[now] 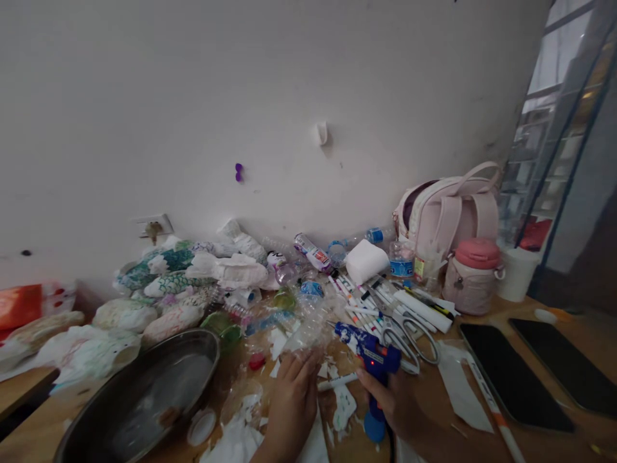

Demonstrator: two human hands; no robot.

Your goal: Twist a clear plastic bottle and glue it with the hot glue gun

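Note:
My right hand (396, 400) is wrapped round the handle of a blue hot glue gun (371, 354), whose small red light is lit. The gun's nozzle points left towards a clear plastic bottle (311, 331). Fingers of my left hand (293, 389) are closed at the bottle's near end, which they partly hide. Between my hands lie a white marker (337, 382) and a cut white piece with green marks (344, 406). A blue cap (375, 427) shows below the gun's handle.
An oval metal basin (144, 392) stands at left, with paper-covered bottle shapes (178, 321) behind it. Scissors (409, 337) and several markers (366, 302) crowd the right of centre. Two phones (515, 376), a pink jar (472, 276) and a backpack (448, 206) are at right.

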